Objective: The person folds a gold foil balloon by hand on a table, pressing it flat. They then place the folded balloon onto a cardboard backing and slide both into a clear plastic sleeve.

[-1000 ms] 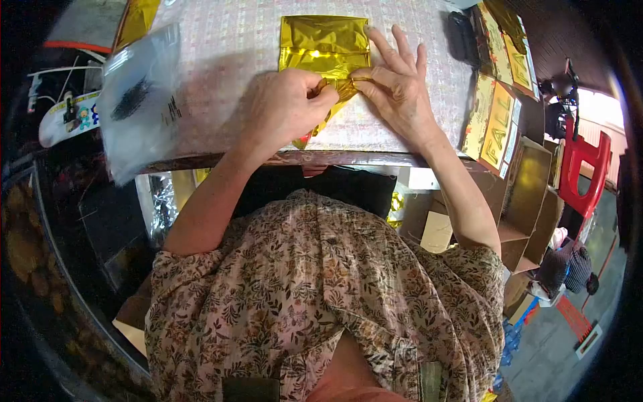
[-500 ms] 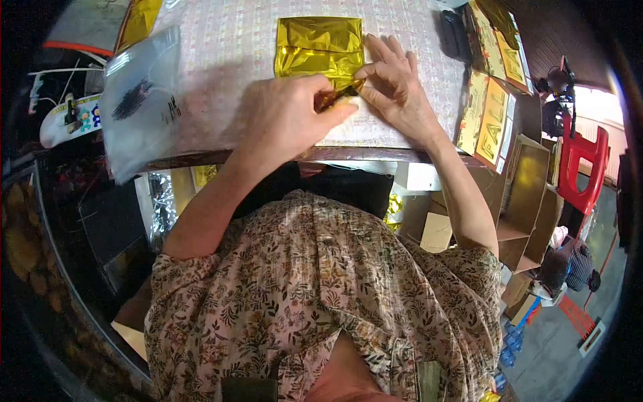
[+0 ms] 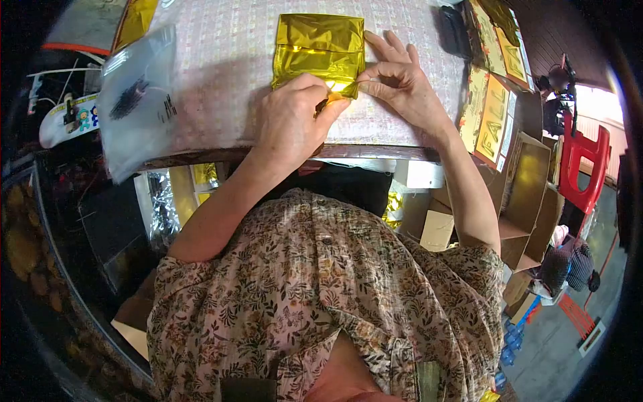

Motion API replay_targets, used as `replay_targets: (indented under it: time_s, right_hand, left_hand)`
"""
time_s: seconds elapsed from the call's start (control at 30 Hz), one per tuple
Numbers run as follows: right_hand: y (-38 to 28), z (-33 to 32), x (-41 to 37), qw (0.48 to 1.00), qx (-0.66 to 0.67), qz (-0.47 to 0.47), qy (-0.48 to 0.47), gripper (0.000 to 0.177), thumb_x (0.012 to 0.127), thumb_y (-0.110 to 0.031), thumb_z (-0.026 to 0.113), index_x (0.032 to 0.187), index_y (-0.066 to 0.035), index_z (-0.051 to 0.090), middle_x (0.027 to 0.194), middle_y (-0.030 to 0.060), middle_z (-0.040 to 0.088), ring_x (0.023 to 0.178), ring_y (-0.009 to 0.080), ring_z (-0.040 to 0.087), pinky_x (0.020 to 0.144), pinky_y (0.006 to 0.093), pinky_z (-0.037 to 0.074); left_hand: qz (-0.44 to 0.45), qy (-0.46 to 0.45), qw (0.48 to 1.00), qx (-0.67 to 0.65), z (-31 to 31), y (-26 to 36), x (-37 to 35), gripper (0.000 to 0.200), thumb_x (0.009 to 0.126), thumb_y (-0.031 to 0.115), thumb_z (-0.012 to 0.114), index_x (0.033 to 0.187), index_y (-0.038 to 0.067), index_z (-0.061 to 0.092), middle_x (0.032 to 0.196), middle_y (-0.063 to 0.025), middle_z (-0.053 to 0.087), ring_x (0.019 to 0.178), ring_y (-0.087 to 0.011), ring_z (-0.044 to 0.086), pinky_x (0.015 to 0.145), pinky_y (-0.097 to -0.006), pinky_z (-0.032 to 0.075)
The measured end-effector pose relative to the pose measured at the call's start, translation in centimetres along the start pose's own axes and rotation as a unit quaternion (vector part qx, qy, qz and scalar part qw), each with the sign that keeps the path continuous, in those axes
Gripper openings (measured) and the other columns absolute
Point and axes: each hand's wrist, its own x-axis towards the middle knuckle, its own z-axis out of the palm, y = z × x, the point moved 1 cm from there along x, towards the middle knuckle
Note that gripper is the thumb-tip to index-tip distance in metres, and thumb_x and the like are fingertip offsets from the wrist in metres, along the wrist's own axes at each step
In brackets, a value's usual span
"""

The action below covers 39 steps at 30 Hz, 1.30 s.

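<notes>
A shiny gold foil packet point(image 3: 320, 47) lies flat on the patterned tablecloth point(image 3: 221, 80), a crease running across its upper part. My left hand point(image 3: 295, 114) pinches the packet's near edge between thumb and fingers, covering its lower left corner. At the lower right corner, my right hand point(image 3: 402, 87) pinches the foil with thumb and forefinger, its other fingers spread beside the packet's right edge.
To the left lies a clear plastic bag point(image 3: 137, 100) with dark thin pieces. A black object point(image 3: 455, 32) and printed boxes point(image 3: 492, 124) stand at the right edge. Further right are open cardboard boxes point(image 3: 526, 181) and a red stool point(image 3: 583, 164).
My left hand has shifted slightly left and down, and the near edge of the foil now shows brighter and flatter between my hands. My right hand has barely moved.
</notes>
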Motion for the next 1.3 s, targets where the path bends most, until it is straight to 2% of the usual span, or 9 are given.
replay_targets:
  time_s: [0.5, 0.6, 0.67, 0.83, 0.93, 1.0, 1.03, 1.1, 1.3]
  right_hand:
    - [-1.6, 2.0, 0.3, 0.995, -0.039, 0.042, 0.083, 0.019, 0.086, -0.027, 0.083, 0.093, -0.01, 0.078, 0.163, 0.0145, 0.041, 0.157, 0.0433, 0.02, 0.124, 0.0621, 0.001]
    - [-3.5, 1.8, -0.3, 0.983, -0.099, 0.031, 0.153, 0.015, 0.084, -0.02, 0.083, 0.094, -0.011, 0.078, 0.155, 0.014, 0.052, 0.15, 0.0413, 0.035, 0.123, 0.0576, 0.018]
    - [-4.4, 1.7, -0.6, 0.967, -0.181, -0.068, 0.168, 0.018, 0.082, -0.013, 0.082, 0.098, -0.01, 0.076, 0.135, 0.0104, 0.067, 0.128, 0.0344, 0.056, 0.109, 0.048, 0.039]
    - [-4.1, 2.1, -1.0, 0.97, -0.18, -0.117, 0.117, 0.022, 0.083, -0.006, 0.079, 0.105, -0.007, 0.075, 0.11, 0.0045, 0.07, 0.102, 0.0256, 0.063, 0.092, 0.0408, 0.046]
    - [-3.8, 2.2, -1.1, 0.974, -0.16, -0.115, 0.11, 0.024, 0.084, -0.004, 0.077, 0.107, -0.006, 0.075, 0.111, 0.0058, 0.07, 0.102, 0.0256, 0.063, 0.092, 0.0405, 0.045]
    - [-3.9, 2.2, -1.3, 0.98, -0.138, -0.097, 0.106, 0.024, 0.085, -0.003, 0.076, 0.109, -0.005, 0.074, 0.112, 0.0068, 0.07, 0.103, 0.0265, 0.063, 0.094, 0.0408, 0.044]
    - [-3.9, 2.2, -1.5, 0.98, -0.138, -0.096, 0.105, 0.024, 0.085, -0.003, 0.076, 0.109, -0.005, 0.074, 0.112, 0.0068, 0.07, 0.103, 0.0265, 0.063, 0.094, 0.0408, 0.044]
    - [-4.0, 2.1, -1.4, 0.982, -0.132, -0.084, 0.103, 0.023, 0.087, -0.003, 0.074, 0.11, -0.006, 0.074, 0.113, 0.0063, 0.069, 0.106, 0.0263, 0.062, 0.097, 0.0408, 0.042]
    - [-4.0, 1.9, -1.5, 0.989, -0.111, -0.04, 0.094, 0.02, 0.09, -0.01, 0.072, 0.11, -0.009, 0.075, 0.114, 0.004, 0.069, 0.112, 0.0243, 0.06, 0.102, 0.0418, 0.038]
  left_hand:
    - [-0.102, -0.07, 0.992, 0.013, -0.3, -1.6, 1.6, 0.035, 0.09, 0.027, 0.07, 0.077, -0.005, 0.074, 0.101, -0.0173, 0.072, 0.085, -0.0373, 0.07, 0.081, -0.0481, 0.055]
    - [-0.107, -0.077, 0.991, -0.003, -0.1, -2.1, 1.8, 0.036, 0.09, 0.029, 0.069, 0.076, -0.005, 0.073, 0.103, -0.0169, 0.072, 0.086, -0.0379, 0.07, 0.082, -0.0485, 0.055]
    - [-0.116, -0.081, 0.99, -0.005, -0.3, -1.9, 2.0, 0.037, 0.09, 0.029, 0.068, 0.074, -0.005, 0.072, 0.104, -0.0173, 0.072, 0.086, -0.0384, 0.07, 0.081, -0.0482, 0.055]
    - [-0.122, -0.101, 0.987, 0.01, -0.7, -1.7, 2.2, 0.039, 0.09, 0.033, 0.069, 0.079, -0.004, 0.072, 0.103, -0.0177, 0.071, 0.083, -0.0377, 0.07, 0.079, -0.0476, 0.056]
    - [-0.079, -0.106, 0.989, 0.061, -2.3, 0.1, 2.2, 0.036, 0.088, 0.037, 0.074, 0.09, 0.001, 0.076, 0.1, -0.0153, 0.071, 0.092, -0.0335, 0.07, 0.081, -0.0446, 0.055]
    - [0.092, 0.016, 0.994, 0.06, -3.4, 2.4, 1.8, 0.036, 0.085, 0.037, 0.078, 0.098, 0.004, 0.077, 0.098, -0.0119, 0.071, 0.105, -0.0296, 0.067, 0.095, -0.0434, 0.051]
    - [0.092, 0.016, 0.994, 0.059, -3.5, 2.5, 1.8, 0.036, 0.085, 0.037, 0.078, 0.098, 0.004, 0.077, 0.098, -0.0119, 0.071, 0.105, -0.0296, 0.067, 0.095, -0.0434, 0.051]
    - [0.225, -0.042, 0.945, 0.235, -3.7, 2.7, 1.8, 0.025, 0.085, 0.028, 0.076, 0.092, 0.004, 0.078, 0.096, -0.0115, 0.071, 0.113, -0.0288, 0.062, 0.107, -0.045, 0.041]
    - [0.278, -0.16, 0.905, 0.28, -3.2, 0.3, 3.7, 0.016, 0.084, 0.016, 0.068, 0.076, 0.004, 0.076, 0.083, -0.0101, 0.07, 0.102, -0.0255, 0.065, 0.107, -0.0464, 0.039]
